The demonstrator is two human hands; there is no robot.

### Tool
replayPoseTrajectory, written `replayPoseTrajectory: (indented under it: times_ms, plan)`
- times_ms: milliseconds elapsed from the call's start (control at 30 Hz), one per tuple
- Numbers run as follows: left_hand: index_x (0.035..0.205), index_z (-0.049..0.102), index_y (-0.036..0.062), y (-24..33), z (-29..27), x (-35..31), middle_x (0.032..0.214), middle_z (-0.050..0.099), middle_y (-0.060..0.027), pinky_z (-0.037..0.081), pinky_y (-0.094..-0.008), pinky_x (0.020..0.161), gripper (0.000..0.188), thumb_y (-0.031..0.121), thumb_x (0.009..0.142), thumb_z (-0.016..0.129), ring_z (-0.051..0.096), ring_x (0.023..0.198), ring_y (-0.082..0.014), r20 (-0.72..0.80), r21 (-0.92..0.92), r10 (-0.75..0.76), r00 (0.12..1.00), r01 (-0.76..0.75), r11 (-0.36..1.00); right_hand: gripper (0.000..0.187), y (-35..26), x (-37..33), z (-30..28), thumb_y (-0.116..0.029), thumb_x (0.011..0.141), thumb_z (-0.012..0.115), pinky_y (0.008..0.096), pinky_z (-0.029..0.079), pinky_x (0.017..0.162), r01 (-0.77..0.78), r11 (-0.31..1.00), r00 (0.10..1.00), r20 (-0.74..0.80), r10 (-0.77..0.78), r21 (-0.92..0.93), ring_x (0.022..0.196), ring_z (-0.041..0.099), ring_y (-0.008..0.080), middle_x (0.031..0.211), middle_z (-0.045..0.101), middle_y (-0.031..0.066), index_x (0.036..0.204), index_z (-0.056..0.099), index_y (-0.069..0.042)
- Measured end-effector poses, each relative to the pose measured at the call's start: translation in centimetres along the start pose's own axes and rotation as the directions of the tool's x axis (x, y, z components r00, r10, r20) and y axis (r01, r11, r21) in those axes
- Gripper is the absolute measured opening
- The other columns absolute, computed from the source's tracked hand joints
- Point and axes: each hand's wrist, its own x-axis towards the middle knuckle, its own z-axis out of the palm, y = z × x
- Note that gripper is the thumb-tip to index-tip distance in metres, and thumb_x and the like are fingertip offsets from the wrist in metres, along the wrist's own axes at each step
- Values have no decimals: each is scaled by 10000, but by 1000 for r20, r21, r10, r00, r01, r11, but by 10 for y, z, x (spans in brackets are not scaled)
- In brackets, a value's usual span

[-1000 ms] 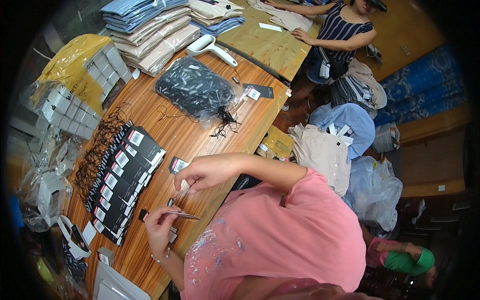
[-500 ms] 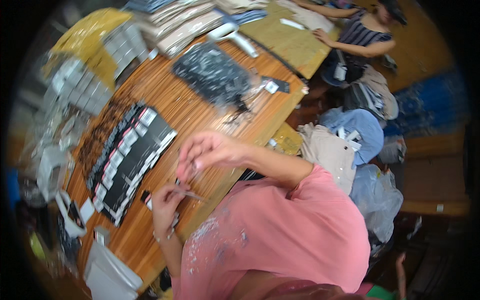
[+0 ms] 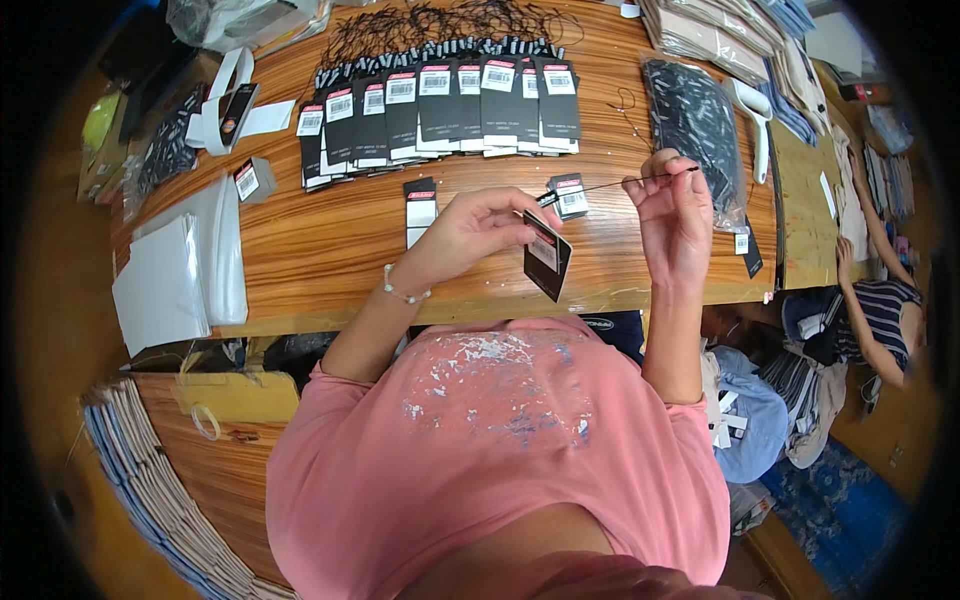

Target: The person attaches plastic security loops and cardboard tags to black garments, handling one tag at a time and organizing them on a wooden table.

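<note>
A black hang tag [image 3: 545, 270] with a white barcode label is pinched in my left hand [image 3: 470, 238], just over the table's near edge. From its top a thin black string [image 3: 615, 185] runs taut to my right hand [image 3: 678, 225], whose fingertips are closed on its end. Behind my hands, a small stack of tags [image 3: 570, 197] and another black tag [image 3: 420, 208] lie on the wooden table. Farther off, overlapping rows of strung black tags [image 3: 435, 110] are laid out, their strings tangled behind them.
At right lie a clear bag of black strings [image 3: 695, 125] and a white handheld tool [image 3: 752, 125]. Clear plastic sleeves [image 3: 185, 275] and a small card stack [image 3: 254, 180] sit at left. Folded garments [image 3: 715, 40] are piled far right, where a co-worker [image 3: 880, 320] stands.
My view has turned and levelled over the table. Hands that were close together are now spread apart, with the string drawn straight between them and the tag plainly visible at my left fingers.
</note>
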Motion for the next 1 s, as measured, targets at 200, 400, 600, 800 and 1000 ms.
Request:
replayPoseTrajectory:
  times_ms: [200, 400, 600, 800, 1000]
  plan:
    - [1016, 561, -22, -9, -7, 3, 1067, 578, -102, 481, -231, 790, 192, 1, 825, 555, 584, 916, -132, -193, 127, 76, 978, -52, 990, 186, -8, 1, 6, -145, 882, 512, 332, 432, 710, -14, 1000, 985, 171, 13, 8, 679, 491, 138, 768, 533, 72, 977, 553, 9]
    - [1038, 554, -37, 5, -7, 5, 977, 608, -90, 482, -216, 783, 231, -33, 807, 567, 585, 891, -126, -362, 320, 224, 905, -104, 942, 186, 3, -8, 30, -3, 836, 538, 200, 437, 609, -53, 776, 985, 93, 143, -629, 641, 537, 86, 740, 608, 75, 1014, 539, 50]
    - [1028, 534, -23, 16, 4, 5, 959, 610, -80, 477, -195, 736, 257, -43, 781, 601, 591, 879, -115, -388, 466, 351, 853, -147, 873, 132, 24, -11, 29, -31, 805, 602, 209, 465, 622, -130, 721, 963, 85, 254, -681, 664, 573, 92, 730, 626, 72, 909, 599, 50]
    - [974, 571, -12, 14, 4, 7, 868, 641, -79, 510, -211, 673, 201, -11, 777, 612, 623, 795, -112, -430, 536, 405, 807, -134, 834, 101, 30, -9, 37, -48, 775, 627, 226, 401, 540, 111, 469, 978, 180, 104, -876, 587, 514, 90, 694, 596, 56, 858, 637, 9]
    - [952, 571, -26, 13, 5, 8, 853, 635, -76, 517, -204, 673, 184, -24, 773, 613, 617, 800, -104, -449, 512, 424, 787, -162, 844, 96, 32, -6, 48, -70, 799, 587, 293, 368, 517, 252, 310, 957, 284, 64, -917, 582, 484, 200, 665, 508, 107, 822, 619, 17]
